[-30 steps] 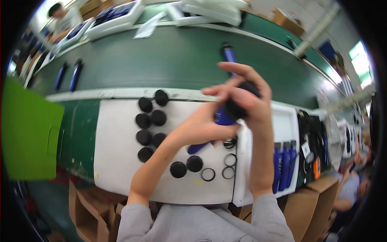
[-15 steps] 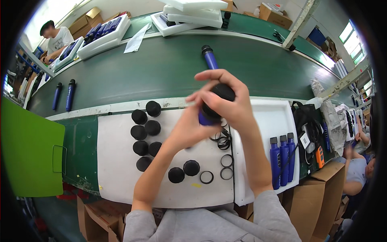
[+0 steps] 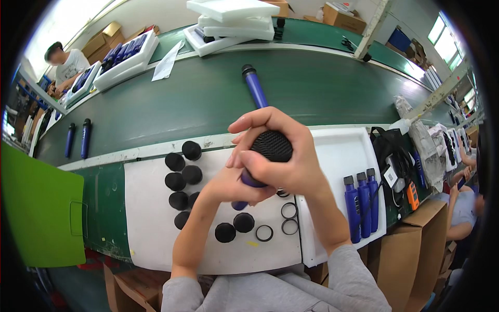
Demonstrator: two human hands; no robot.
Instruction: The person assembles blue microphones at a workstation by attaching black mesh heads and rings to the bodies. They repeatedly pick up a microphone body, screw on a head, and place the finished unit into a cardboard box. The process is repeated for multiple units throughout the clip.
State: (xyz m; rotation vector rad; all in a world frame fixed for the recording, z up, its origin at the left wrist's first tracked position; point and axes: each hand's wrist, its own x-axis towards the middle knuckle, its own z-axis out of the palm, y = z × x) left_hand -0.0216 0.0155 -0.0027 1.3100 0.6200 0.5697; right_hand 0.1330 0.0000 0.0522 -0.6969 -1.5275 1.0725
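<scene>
Both my hands are closed around a blue microphone with a black mesh head (image 3: 272,146), held above the white work sheet. My left hand (image 3: 221,186) wraps the blue body from below; its lower end shows beneath the hand. My right hand (image 3: 297,158) curls over the mesh head, thumb across its near side. Several black mesh heads (image 3: 175,181) stand in rows left of my left forearm, and two more (image 3: 244,222) lie between my forearms. Thin black rings (image 3: 264,233) lie beside those, some partly hidden by my hands. Beyond my hands, another blue microphone (image 3: 255,87) lies on the green belt.
At right, a white foam tray (image 3: 332,151) holds three blue microphone bodies (image 3: 352,208). Cables and an orange device (image 3: 412,196) lie past it. A green panel (image 3: 41,203) stands at left. Foam trays (image 3: 231,26) are stacked at the back. Other people sit at far left and right.
My hands have come slightly lower and left in the picture, still on the microphone. Its mesh head now faces me more and my right fingers have shifted around it. The whole view has shifted slightly.
</scene>
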